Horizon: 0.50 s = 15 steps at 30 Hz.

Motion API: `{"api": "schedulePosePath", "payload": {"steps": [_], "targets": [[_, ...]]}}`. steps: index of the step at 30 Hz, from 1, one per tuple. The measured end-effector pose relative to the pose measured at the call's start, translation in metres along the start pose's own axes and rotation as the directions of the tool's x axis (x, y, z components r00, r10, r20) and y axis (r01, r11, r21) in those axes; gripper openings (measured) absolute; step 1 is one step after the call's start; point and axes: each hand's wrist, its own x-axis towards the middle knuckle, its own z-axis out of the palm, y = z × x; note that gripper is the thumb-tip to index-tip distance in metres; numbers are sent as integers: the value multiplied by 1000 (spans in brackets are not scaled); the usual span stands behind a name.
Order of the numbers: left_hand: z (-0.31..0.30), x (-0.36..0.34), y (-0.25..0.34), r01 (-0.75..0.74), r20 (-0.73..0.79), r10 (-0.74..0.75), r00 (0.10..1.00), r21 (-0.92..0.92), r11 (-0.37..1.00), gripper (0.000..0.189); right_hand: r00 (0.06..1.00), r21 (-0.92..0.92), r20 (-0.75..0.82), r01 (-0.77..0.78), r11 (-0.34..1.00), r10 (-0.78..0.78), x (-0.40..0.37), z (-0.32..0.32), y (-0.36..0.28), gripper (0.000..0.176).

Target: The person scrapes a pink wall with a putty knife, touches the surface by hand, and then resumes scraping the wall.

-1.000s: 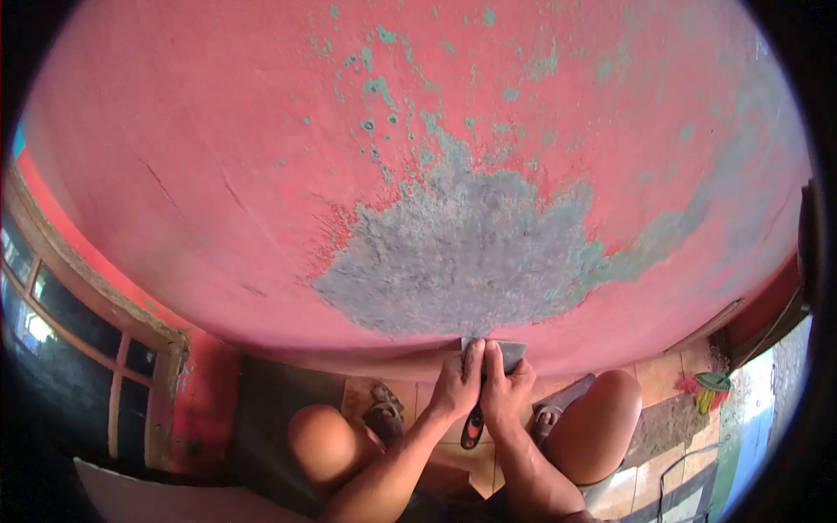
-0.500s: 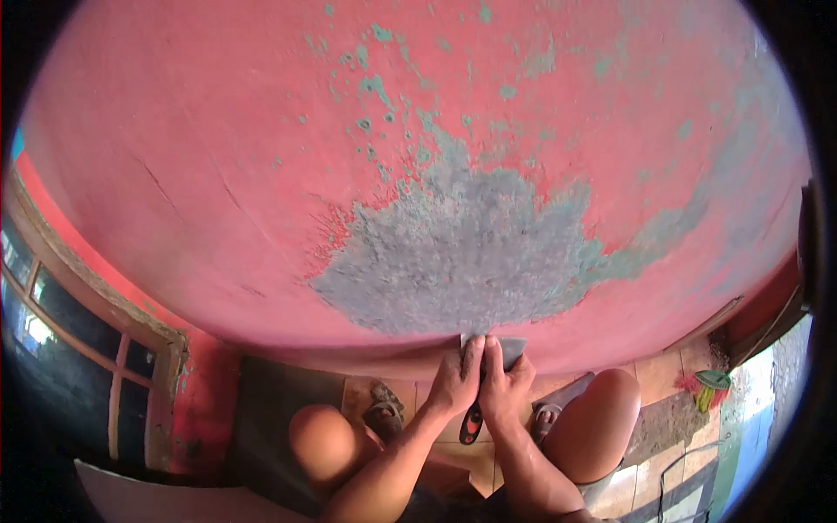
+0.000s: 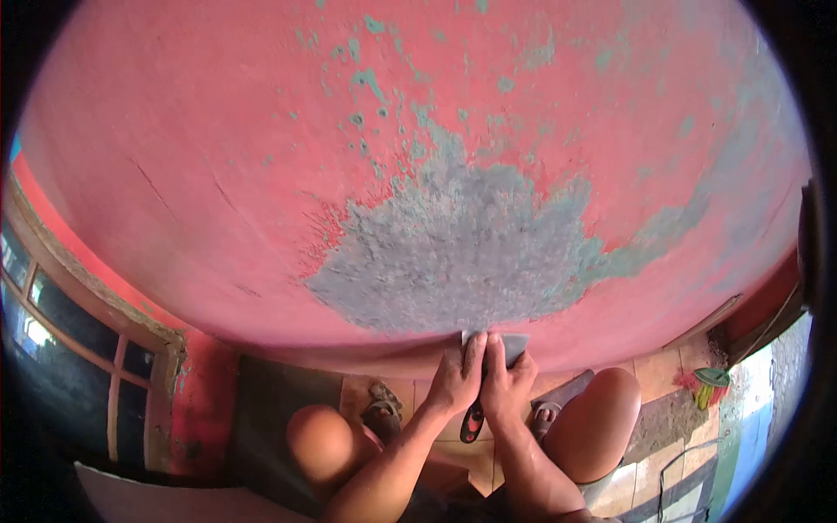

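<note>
Both of my hands grip a putty knife (image 3: pixel 517 346) with a wide metal blade and a black and red handle. My left hand (image 3: pixel 457 376) closes round it from the left, my right hand (image 3: pixel 507 379) from the right, with a finger of each laid along the blade. The blade edge meets the wall (image 3: pixel 218 148) at the bottom of a large bare grey patch (image 3: pixel 462 244). Pink paint surrounds this patch, with ragged edges and green specks above it. Below my hands, the handle end points down toward the floor.
My bent knees and sandalled feet flank my arms on the tiled floor (image 3: pixel 453 427). A framed window (image 3: pixel 83 340) is at the left. At the right lies a green, red and yellow brush-like bundle (image 3: pixel 711 383), with a dark cable (image 3: pixel 664 479) nearer me.
The view has shifted very slightly, with the wall patch a little higher and further left. My hands keep the same grip on the putty knife at the patch's lower edge.
</note>
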Motion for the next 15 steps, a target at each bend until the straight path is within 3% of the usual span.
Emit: {"api": "schedulePosePath", "payload": {"steps": [2, 5, 9, 13, 14, 15], "targets": [[0, -3, -5, 16, 2, -16, 1000, 39, 999, 47, 999, 68, 5, -33, 997, 33, -4, -1, 2, 22], [-4, 0, 16, 64, 27, -63, 998, -59, 996, 48, 999, 112, 17, -50, 992, 48, -5, 0, -4, 21], [1, 3, -7, -37, -34, 39, 999, 45, 998, 52, 1000, 117, -7, -19, 993, 20, -1, 1, 6, 22], [-5, 0, 8, 45, -5, -45, 999, 5, 999, 51, 999, 100, 24, -47, 994, 45, -2, 1, -4, 23], [-4, -1, 18, 20, -37, -22, 999, -62, 998, 50, 999, 83, 22, -29, 996, 28, 0, 3, -10, 22], [-7, 4, 11, -66, -20, 65, 998, -11, 998, 52, 1000, 64, 22, -17, 998, 16, -3, 3, -13, 22]]}}
